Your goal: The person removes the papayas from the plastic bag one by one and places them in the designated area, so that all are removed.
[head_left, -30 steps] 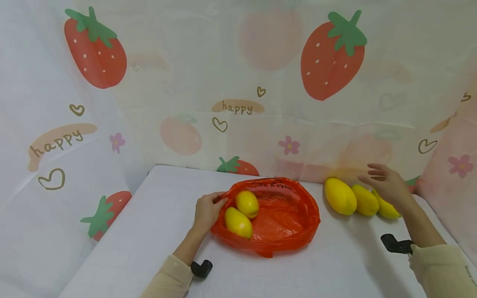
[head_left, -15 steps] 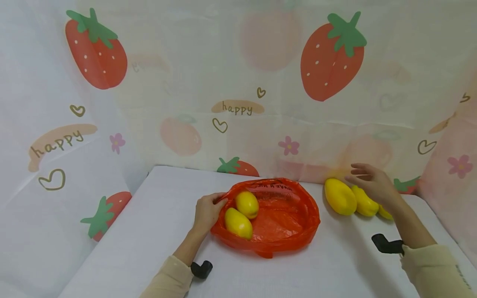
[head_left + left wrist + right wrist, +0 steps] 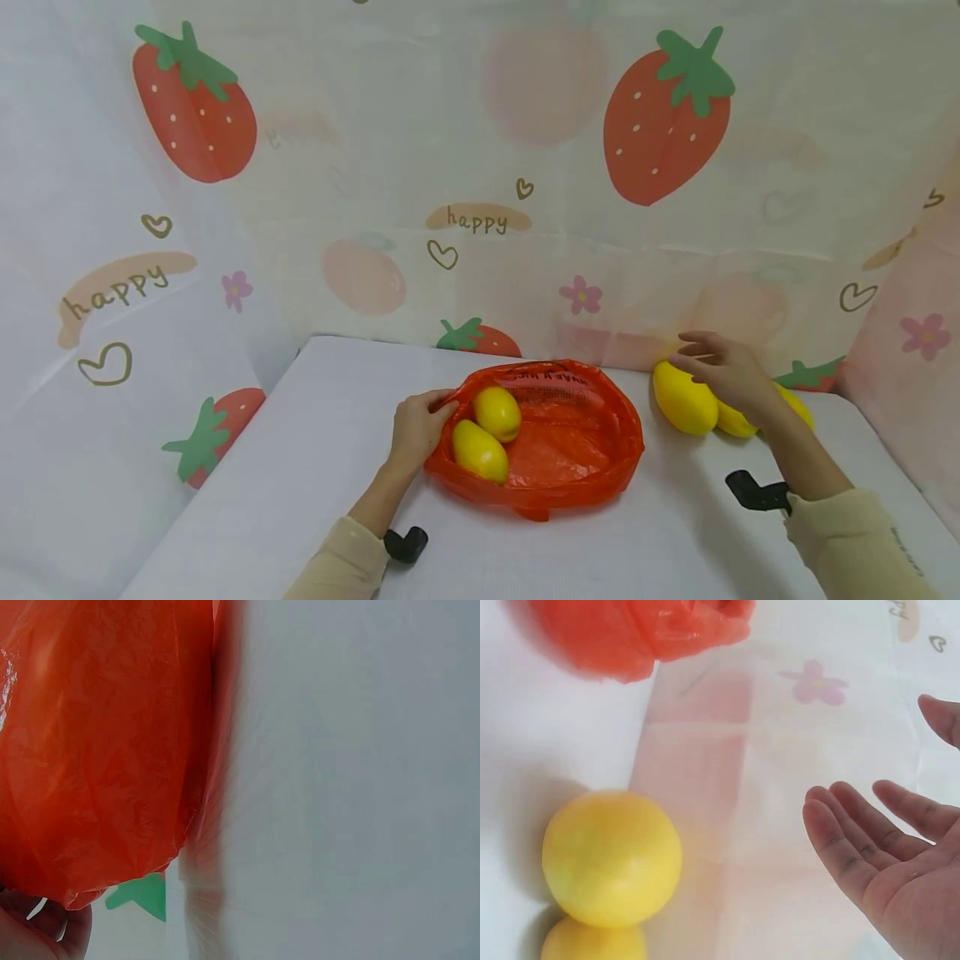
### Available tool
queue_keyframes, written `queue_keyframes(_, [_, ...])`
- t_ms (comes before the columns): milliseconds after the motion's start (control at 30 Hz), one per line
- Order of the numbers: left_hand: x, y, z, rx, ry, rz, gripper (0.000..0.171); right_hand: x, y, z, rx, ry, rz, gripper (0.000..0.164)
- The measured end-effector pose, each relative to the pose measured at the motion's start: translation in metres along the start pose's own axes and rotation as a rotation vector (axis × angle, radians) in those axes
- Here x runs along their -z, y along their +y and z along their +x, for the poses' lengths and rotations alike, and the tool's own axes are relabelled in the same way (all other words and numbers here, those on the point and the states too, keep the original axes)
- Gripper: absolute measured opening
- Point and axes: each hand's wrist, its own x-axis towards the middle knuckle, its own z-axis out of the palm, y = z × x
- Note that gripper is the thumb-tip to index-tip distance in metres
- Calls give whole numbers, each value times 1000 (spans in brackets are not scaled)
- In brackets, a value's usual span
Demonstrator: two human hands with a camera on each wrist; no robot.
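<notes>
A red plastic bag [image 3: 558, 450] stands on the white table with its mouth spread wide. Two yellow lemon-like fruits [image 3: 480, 452] lie inside, toward its left. My left hand [image 3: 416, 429] pinches the bag's left rim; in the left wrist view, the fingers [image 3: 75, 930] are mostly cut off by the frame edge. Over a row of yellow fruits at the back right hovers my right hand [image 3: 723, 371], fingers loosely extended and holding nothing. Nearest its fingertips is a large mango-like fruit [image 3: 684, 404]. Beside that, a second fruit [image 3: 735, 421] and a third [image 3: 797, 406] are partly hidden by the hand and forearm.
A printed cloth backdrop [image 3: 480, 150] with strawberries rises behind the table and along both sides. The white tabletop [image 3: 315, 433] extends left and in front of the bag. Each wrist carries a black camera mount [image 3: 757, 492].
My right hand has moved left along the row of fruits, toward the large one by the bag. The left hand keeps its hold on the rim.
</notes>
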Motion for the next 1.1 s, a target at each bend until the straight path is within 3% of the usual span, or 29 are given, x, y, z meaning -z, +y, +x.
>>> queue_keyframes(433, [-1,-1,0,-12,-3,-1,26,-21,-26,1,3,-57,-19,73])
queue_keyframes(933, [0,1,-1,1,-1,-5,25,-51,-48,8,90,-100,130,62])
queue_keyframes(1100, [0,1,-1,2,1,6,25,-64,-50,11,45,-147,206,58])
